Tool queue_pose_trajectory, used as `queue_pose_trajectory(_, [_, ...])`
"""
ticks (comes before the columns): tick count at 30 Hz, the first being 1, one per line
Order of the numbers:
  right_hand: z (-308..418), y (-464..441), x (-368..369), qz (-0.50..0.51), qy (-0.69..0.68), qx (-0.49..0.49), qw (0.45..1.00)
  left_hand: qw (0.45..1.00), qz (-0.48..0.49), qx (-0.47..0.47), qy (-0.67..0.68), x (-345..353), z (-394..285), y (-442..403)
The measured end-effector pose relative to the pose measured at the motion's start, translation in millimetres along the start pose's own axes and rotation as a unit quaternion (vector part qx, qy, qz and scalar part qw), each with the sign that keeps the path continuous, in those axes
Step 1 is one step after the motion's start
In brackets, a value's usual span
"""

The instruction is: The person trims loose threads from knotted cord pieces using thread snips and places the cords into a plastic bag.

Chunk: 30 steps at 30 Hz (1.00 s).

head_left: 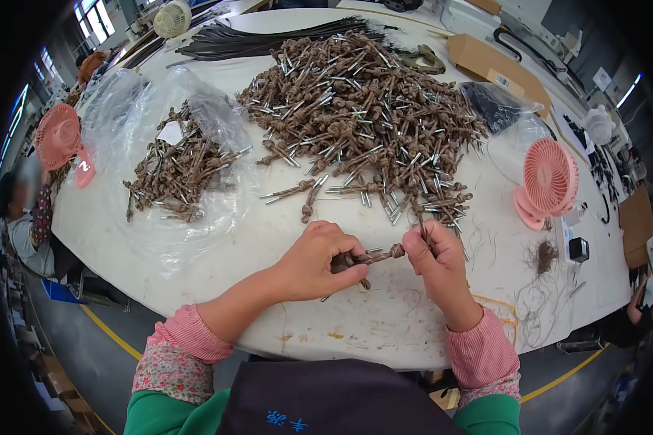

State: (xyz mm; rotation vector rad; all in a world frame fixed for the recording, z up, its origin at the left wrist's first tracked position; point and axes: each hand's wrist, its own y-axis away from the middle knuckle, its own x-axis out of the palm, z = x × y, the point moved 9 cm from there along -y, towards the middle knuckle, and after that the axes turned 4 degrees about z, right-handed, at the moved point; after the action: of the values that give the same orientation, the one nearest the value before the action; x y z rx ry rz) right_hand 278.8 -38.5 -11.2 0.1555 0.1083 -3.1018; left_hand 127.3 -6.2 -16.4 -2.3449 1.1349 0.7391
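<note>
Near the front of the table, my left hand (313, 262) is closed around brown knotted cords, whose ends poke out beside the thumb. From there a knotted brown cord (384, 254) runs across to my right hand (440, 262), with its knot close to the right fingertips. The right thumb and fingers pinch the cord, and a strand stands up above them. Just beyond both hands lies a big pile of brown knotted cords (363, 109) with silvery metal tips. Two loose cords (310, 199) rest at its near edge.
To the left, more knotted cords (178, 170) lie on a clear plastic bag (141, 232). Pink fans stand at left (58, 136) and right (550, 177). Black strips (268, 40) and cardboard (497, 69) are at the back. A person (33, 225) sits at far left.
</note>
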Motion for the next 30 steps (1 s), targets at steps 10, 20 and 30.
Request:
queue_pose_trajectory(10, [-11, 1, 7, -0.019, -0.098, 0.091, 0.991, 0.974, -0.089, -0.017, 0.209, 9, -2, -1])
queue_pose_trajectory(20, [-4, 3, 8, 0.014, 0.006, 0.058, 0.998, 0.915, -0.035, -0.109, 0.387, 22, 6, 1])
queue_pose_trajectory(30, [-8, 8, 24, 0.058, -0.085, 0.161, 0.981, 0.97, -0.198, 0.133, -0.044, -12, -28, 10])
